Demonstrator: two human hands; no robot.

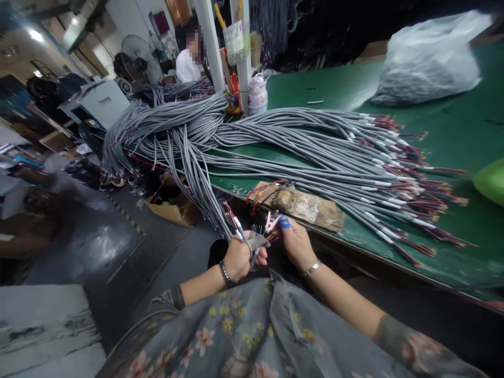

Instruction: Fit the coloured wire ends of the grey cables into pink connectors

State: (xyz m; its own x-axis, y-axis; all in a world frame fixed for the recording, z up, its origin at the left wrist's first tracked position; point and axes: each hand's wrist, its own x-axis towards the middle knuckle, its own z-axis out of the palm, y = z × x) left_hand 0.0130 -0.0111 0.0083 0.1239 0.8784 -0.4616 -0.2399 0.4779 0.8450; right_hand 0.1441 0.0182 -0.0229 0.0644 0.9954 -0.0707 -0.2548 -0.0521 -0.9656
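My left hand (241, 256) is closed around the end of a grey cable (255, 242) whose thin coloured wires fan out above my fist. My right hand (294, 242), a blue cover on its thumb, pinches those coloured wire ends (271, 224). Both hands are held above my lap, just in front of the table edge. More grey cables (205, 194) hang from the table down past my left hand.
A large bundle of grey cables (299, 147) with stripped coloured ends lies across the green table (452, 131). A worn wooden block (303, 206) sits at the table edge. A filled plastic bag (429, 60), a bottle (257, 94), a cardboard box (173, 202) on the floor, and a seated person (188, 55) are behind.
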